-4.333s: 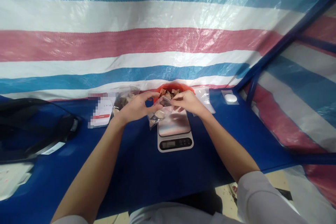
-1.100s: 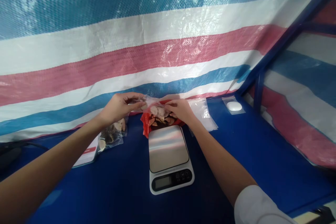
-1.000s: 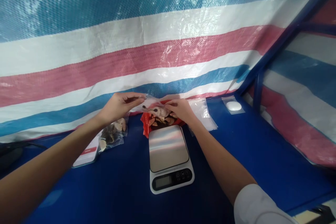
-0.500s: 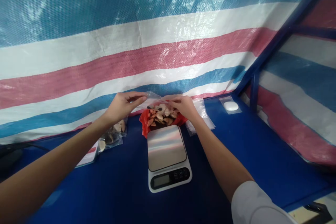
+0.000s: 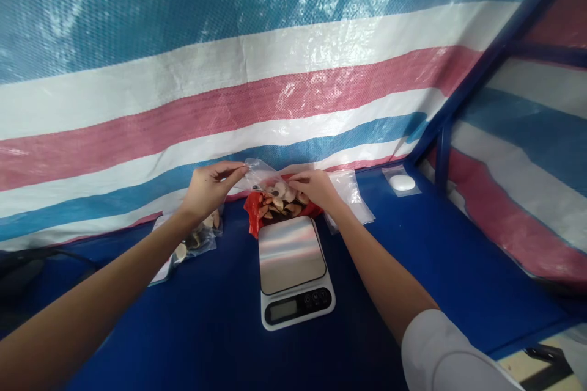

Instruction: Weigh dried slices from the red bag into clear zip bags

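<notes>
A clear plastic bag (image 5: pixel 259 173) with pale dried slices in it is stretched between my two hands. My left hand (image 5: pixel 211 188) pinches its left top corner, thumb against fingers. At its other side my right hand (image 5: pixel 316 187) has its fingertips closed on the edge. Below the clear bag lies an open red plastic bag (image 5: pixel 253 214) heaped with brown and pale dried slices (image 5: pixel 280 210). Just in front of it stands a kitchen scale (image 5: pixel 293 256) with a bare metal plate; I cannot read its display.
Filled clear bags (image 5: pixel 197 243) lie to the left by a white card or box (image 5: pixel 161 274). Right of the red bag is a stack of flat clear bags (image 5: pixel 352 195). Farther right sits a white oval object (image 5: pixel 402 182) on a clear bag. A striped tarp (image 5: pixel 257 104) walls the back.
My left hand has moved slightly left with its corner of the clear bag, which now hangs lower on the right. The view has shifted a little.
</notes>
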Demonstrator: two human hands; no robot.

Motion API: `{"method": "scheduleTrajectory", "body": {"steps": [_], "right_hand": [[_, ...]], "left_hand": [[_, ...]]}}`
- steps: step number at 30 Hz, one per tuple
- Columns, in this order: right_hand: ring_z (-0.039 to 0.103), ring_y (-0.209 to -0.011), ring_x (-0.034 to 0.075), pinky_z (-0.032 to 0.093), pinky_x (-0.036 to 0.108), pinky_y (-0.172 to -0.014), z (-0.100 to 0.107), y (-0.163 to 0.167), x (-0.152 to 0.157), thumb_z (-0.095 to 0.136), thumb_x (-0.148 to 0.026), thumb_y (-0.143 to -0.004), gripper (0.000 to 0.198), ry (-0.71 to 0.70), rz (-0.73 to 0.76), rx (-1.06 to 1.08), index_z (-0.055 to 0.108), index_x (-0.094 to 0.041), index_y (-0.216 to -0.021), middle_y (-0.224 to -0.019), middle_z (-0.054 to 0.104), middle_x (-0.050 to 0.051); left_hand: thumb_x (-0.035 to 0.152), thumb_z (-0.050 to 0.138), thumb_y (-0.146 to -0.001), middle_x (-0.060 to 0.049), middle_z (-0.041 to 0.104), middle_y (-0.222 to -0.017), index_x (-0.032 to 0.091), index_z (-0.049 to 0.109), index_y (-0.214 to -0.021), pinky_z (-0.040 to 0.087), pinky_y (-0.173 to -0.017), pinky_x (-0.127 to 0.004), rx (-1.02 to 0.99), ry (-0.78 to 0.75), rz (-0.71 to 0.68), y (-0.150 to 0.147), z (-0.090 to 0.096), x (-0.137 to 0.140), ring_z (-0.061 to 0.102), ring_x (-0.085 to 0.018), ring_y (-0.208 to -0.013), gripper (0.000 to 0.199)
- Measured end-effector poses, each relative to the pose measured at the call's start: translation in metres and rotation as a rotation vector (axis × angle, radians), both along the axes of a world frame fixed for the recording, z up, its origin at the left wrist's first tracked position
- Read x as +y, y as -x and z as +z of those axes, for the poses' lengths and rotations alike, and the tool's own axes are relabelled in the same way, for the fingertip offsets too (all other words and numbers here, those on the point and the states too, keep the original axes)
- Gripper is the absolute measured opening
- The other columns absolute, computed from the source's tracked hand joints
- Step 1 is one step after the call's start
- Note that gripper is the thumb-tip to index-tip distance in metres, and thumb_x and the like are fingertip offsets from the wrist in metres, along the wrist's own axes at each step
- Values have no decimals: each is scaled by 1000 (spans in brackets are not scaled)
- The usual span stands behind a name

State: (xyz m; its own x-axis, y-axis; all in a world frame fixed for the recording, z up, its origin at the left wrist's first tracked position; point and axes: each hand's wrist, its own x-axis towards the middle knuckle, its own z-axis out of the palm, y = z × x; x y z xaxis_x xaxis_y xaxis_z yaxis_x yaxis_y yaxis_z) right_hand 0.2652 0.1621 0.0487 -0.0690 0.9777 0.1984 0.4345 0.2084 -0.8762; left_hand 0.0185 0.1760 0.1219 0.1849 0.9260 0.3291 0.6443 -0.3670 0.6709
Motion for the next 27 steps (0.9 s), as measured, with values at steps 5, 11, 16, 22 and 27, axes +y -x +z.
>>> {"method": "scheduleTrajectory", "body": {"steps": [5,11,16,22,27], "right_hand": [[73,-91,22,56,34,-85,4,-6,2,68,-21,-84,16,-35,-20,71,83,-26,-88,-96,80,2],[74,-87,20,59,29,-76,2,-14,5,65,-23,-86,23,-31,-39,158,82,-24,-101,-97,81,0],[75,-80,21,57,28,-74,2,-19,5,65,-21,-84,20,-51,-75,43,83,-22,-92,-89,81,2],[75,-89,22,55,30,-82,7,-20,2,64,-17,-84,21,-81,-97,-37,83,-24,-90,-93,81,2],[74,-95,23,56,33,-86,8,-12,0,67,-17,-84,18,-90,-29,-37,83,-26,-88,-100,80,1]], "left_hand": [[64,69,-79,-5,79,-103,23,80,-96,57,-95,-37,-40,-31,-20,-9,5,-1,72,-27,-99,46],[70,69,-76,-7,79,-102,21,80,-95,58,-93,-37,-74,-45,-48,-18,7,-1,73,-27,-98,54],[73,69,-74,-8,80,-95,20,80,-93,59,-87,-37,-72,4,-74,-17,1,1,73,-27,-90,57],[71,70,-75,-8,79,-96,21,80,-96,58,-87,-36,-83,5,-78,-17,0,0,73,-25,-91,56],[73,69,-74,-8,79,-91,19,79,-94,58,-84,-35,-90,-1,-53,-14,2,-1,73,-25,-86,58]]}}
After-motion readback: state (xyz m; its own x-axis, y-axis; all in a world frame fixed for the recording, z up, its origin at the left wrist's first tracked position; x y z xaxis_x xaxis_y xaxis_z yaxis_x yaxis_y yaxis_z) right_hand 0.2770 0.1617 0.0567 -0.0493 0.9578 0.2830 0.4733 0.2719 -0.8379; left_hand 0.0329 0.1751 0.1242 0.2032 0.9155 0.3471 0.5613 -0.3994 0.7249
